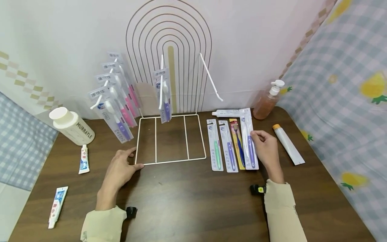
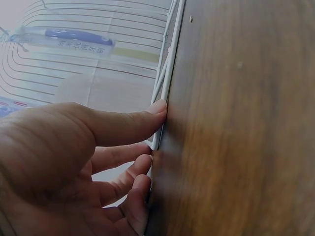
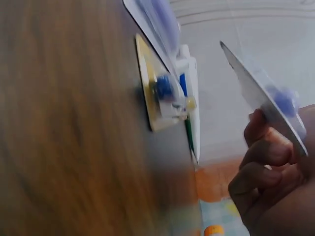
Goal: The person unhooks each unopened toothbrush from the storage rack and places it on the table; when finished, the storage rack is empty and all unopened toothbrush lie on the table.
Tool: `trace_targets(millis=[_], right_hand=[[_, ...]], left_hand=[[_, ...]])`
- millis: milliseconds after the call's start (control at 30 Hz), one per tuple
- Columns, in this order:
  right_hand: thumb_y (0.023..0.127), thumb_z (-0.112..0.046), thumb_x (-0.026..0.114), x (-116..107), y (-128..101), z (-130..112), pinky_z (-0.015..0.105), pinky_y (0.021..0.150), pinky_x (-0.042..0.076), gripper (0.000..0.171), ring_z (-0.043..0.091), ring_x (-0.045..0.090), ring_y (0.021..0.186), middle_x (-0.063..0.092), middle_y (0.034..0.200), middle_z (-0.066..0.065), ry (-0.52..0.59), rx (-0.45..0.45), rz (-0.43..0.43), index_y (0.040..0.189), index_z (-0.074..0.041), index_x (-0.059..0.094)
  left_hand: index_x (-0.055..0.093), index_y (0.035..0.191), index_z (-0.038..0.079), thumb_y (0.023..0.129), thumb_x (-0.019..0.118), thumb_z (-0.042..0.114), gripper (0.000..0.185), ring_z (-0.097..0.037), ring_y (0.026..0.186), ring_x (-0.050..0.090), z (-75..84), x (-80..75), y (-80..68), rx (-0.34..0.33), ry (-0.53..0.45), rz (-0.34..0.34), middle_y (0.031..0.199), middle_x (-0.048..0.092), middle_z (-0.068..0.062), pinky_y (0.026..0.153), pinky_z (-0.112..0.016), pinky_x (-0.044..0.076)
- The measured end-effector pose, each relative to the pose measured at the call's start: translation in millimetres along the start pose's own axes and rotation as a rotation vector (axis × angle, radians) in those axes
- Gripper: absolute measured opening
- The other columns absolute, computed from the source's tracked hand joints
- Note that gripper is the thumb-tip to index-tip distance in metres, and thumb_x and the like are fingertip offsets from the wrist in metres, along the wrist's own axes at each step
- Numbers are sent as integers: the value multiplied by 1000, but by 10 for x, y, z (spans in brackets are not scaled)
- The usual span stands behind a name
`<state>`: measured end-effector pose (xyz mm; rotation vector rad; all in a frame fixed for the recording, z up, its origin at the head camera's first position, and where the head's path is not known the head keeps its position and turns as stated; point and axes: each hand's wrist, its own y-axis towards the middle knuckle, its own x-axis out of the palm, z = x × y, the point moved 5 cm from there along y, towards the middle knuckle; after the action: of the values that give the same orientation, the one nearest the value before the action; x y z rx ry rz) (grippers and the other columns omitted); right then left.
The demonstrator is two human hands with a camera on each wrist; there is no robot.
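A purple toothbrush pack (image 1: 249, 141), rightmost in the row on the desk (image 1: 187, 201), was pinched by the right hand (image 1: 266, 148). The left hand (image 1: 121, 168), fingers loosely extended, pressed the white wire rack (image 1: 170, 161)'s base corner. A bottle (image 1: 74, 127) read "MURRAYLE".

Left hand (image 1: 121, 168) is laid palm down, fingers extended and slightly spread, thumb pointed forward; in the left wrist view the fingertips (image 2: 158, 106) are seen pressed against an edge. Left forearm is angled inward from the lower left, sleeve drawn to the wrist. Right hand (image 1: 266, 148) is held knuckles up, fingers curled in a pinch, thumb side turned left. Right forearm is extended nearly straight forward, sleeved to the wrist. A small dark device is worn at each wrist.
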<state>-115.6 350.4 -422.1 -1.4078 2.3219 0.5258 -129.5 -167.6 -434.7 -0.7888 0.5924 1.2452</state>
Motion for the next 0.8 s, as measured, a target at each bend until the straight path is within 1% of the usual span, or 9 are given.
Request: trace_targets(millis=[67,133,233,300,400,500,633,800], right_hand=[[116,-25,68,-19,29,45,13,69,50,35,-7,60,76,82,105,17,-58,10,-13,125,5,82],[116,-27,67,-33,57,92,13,69,49,37,-7,59,76,82,108,21,-103,27,-28,127,5,82],[117,-30,66,-43,98,167,16,68,49,40,-5,58,75,80,104,18,-141,56,-56,129,4,82],[117,-32,65,-31,126,211,19,68,48,41,0,59,76,79,103,16,-165,73,-92,130,3,82],[118,-34,63,8,156,255,21,70,49,43,5,61,80,79,108,16,-197,96,-158,133,2,81],[119,-35,61,47,175,277,21,71,51,45,7,63,84,81,117,21,-213,118,-206,136,3,79],[120,-34,60,62,192,299,22,72,51,46,9,66,85,81,122,24,-239,147,-223,137,4,79],[119,-37,60,58,198,339,25,75,51,47,13,67,89,81,123,23,-285,188,-237,138,3,79]], left_hand=[[51,168,-2,101,87,25,81,-44,124,65,-11,9,-5,-8,-7,-4,146,61,-32,103,-62,55],[51,168,-2,101,87,26,81,-44,125,66,-17,20,-6,-13,-12,-7,147,61,-32,104,-62,55],[51,168,-1,101,88,26,81,-44,124,66,-15,27,7,-11,-11,-6,146,61,-32,104,-61,55],[51,168,-1,101,88,26,81,-44,124,66,-4,20,12,-9,-9,-4,146,62,-31,104,-61,55],[51,168,-2,101,87,26,81,-44,124,66,-1,12,15,-13,-8,-7,146,61,-32,103,-61,55],[51,169,-1,101,87,26,81,-44,125,66,-7,8,10,-22,-8,-12,147,61,-32,103,-61,55],[51,169,-1,102,87,26,81,-43,124,66,-11,2,11,-26,-5,-13,147,61,-31,102,-59,55],[50,169,-1,101,87,26,81,-43,123,67,-7,1,18,-23,-1,-11,146,61,-31,101,-58,56]])
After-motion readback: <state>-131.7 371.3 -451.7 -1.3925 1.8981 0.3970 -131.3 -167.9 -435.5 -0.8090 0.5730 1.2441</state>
